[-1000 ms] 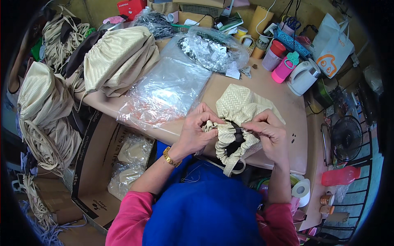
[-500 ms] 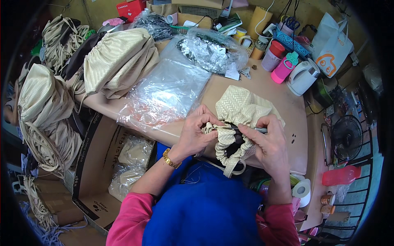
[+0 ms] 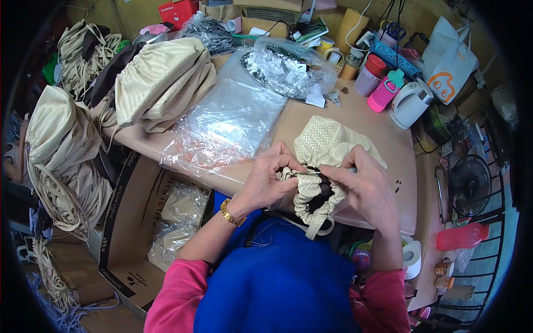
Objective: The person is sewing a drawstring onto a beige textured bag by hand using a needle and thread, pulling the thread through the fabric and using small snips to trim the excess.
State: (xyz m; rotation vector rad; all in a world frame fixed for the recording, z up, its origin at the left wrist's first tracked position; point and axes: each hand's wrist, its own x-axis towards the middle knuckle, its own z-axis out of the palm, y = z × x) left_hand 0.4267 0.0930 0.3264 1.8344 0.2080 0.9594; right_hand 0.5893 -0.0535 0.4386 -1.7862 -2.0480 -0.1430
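A cream woven-pattern fabric bag [image 3: 322,139] lies in front of me, its gathered, ruffled edge [image 3: 304,202] forming a loop with a dark inside. My left hand [image 3: 272,175] is closed, pinching this edge between thumb and fingers on the loop's left side. Opposite it, my right hand [image 3: 363,186] is closed with thumb and forefinger at the top of the loop. A thin metal tool [image 3: 310,173] lies across the gathers between the fingertips; most of it is hidden in the right hand. A strap end [image 3: 313,227] hangs toward my lap.
Clear plastic bags [image 3: 233,111] cover the table's left part. More cream bags [image 3: 161,83] hang over the left edge, above a cardboard box [image 3: 125,222] of wrapped pieces. A pink bottle [image 3: 383,93] and a white kettle [image 3: 410,104] stand at the back right.
My right hand has shifted slightly right with its fingers raised more, and the tool's grey handle no longer shows. My left hand keeps its pinch; the gathered edge has moved slightly right.
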